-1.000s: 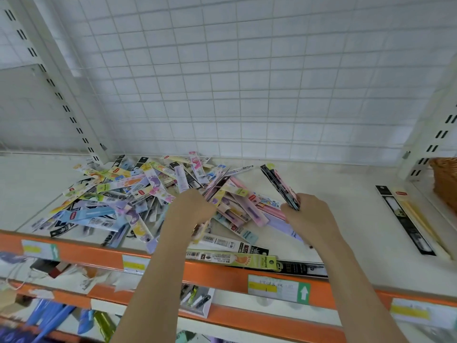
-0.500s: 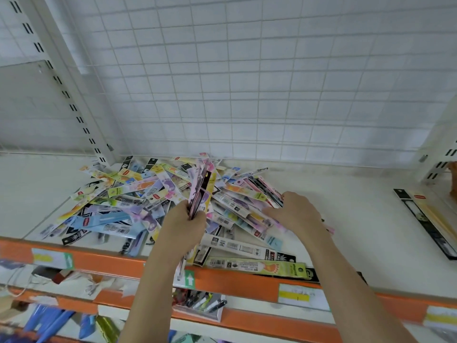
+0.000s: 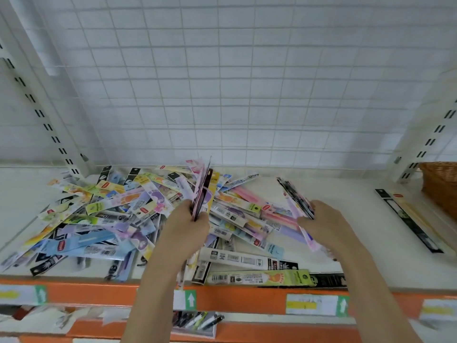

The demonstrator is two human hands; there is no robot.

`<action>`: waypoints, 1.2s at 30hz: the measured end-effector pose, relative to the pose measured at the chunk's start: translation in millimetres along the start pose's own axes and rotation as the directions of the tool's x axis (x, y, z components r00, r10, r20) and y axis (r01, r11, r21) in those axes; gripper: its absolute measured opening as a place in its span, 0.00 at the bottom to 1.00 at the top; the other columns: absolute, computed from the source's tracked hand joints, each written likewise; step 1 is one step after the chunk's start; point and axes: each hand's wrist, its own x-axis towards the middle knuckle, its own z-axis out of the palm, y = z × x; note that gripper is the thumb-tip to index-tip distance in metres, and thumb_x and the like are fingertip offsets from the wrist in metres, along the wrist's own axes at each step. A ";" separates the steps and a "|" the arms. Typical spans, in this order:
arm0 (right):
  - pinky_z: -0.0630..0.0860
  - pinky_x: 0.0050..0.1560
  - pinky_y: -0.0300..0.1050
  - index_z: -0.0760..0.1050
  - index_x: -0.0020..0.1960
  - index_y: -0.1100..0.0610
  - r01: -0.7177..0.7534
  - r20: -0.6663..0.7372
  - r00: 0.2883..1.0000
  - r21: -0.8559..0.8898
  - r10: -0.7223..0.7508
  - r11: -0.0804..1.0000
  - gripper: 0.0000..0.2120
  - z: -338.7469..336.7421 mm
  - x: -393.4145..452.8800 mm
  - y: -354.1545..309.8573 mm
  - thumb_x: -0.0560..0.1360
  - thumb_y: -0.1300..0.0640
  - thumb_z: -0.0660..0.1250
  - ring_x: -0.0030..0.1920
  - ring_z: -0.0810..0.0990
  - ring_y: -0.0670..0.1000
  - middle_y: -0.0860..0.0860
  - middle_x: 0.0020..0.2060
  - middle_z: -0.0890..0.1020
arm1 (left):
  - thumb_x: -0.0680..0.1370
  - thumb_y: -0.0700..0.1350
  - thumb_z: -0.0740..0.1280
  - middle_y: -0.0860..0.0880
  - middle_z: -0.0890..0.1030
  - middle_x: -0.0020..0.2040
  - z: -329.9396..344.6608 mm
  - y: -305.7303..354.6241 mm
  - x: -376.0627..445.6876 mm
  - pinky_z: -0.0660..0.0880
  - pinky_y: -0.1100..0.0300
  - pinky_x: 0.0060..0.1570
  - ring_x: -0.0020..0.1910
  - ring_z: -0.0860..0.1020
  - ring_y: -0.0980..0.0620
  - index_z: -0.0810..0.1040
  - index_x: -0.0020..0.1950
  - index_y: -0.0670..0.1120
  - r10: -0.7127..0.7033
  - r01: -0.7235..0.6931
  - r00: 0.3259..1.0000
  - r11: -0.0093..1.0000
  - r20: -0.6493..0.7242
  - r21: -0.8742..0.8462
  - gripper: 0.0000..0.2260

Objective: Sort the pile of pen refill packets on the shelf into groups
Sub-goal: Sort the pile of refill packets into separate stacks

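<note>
White wire-grid backing and a pale shelf with an orange front rail frame the work. At the grip: left hand is curled round a small sheaf of refill packets held edge-up and fanned above the heap, likely so the printed faces can be read and like kept with like. Right hand pinches a second bundle, dark and pink packets, slanting up and away over bare shelf to the right of the heap; the two bundles are well apart, which reads as two groups being built in hand. Below and to the left lies the main pile of pen refill packets, many colours, crossed over one another at all angles and covering the shelf's left half. At the front edge a white barcoded packet and a green packet with an orange footprint lie just behind the rail, near both forearms. Far right, two long packets, one black and one pale, lie side by side, seemingly a group already laid out. A wicker basket stands beyond the right upright. Obstacles, by judgement: the overlapping tangle makes single packets hard to lift clean, and front-edge packets could be brushed off by a wrist.
</note>
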 end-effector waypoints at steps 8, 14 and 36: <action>0.66 0.32 0.43 0.70 0.42 0.59 0.113 -0.214 0.973 0.115 -0.087 0.987 0.13 -30.8 -8.9 9.8 0.76 0.50 0.64 0.31 0.73 0.52 0.52 0.29 0.75 | 0.78 0.54 0.63 0.47 0.66 0.29 13.0 27.0 -0.4 0.65 0.57 0.33 0.30 0.67 0.47 0.68 0.38 0.42 0.097 -0.097 0.995 0.994 0.012 0.056 0.17; 0.68 0.28 0.42 0.71 0.44 0.62 0.200 -0.384 0.921 0.311 -0.070 0.929 0.16 -53.1 1.6 21.9 0.77 0.48 0.63 0.31 0.78 0.56 0.60 0.32 0.80 | 0.80 0.50 0.60 0.48 0.66 0.29 39.6 49.8 2.8 0.66 0.57 0.34 0.32 0.69 0.48 0.69 0.43 0.42 0.100 -0.100 0.995 0.994 -0.003 0.053 0.12; 0.69 0.24 0.42 0.63 0.43 0.57 0.183 -0.264 0.960 0.348 -0.092 0.919 0.07 -94.2 58.0 117.3 0.74 0.58 0.62 0.27 0.79 0.58 0.53 0.27 0.74 | 0.79 0.41 0.61 0.48 0.78 0.42 163.3 130.1 -4.8 0.70 0.63 0.33 0.34 0.78 0.57 0.67 0.52 0.43 0.129 -0.160 0.969 0.977 -0.211 -0.139 0.04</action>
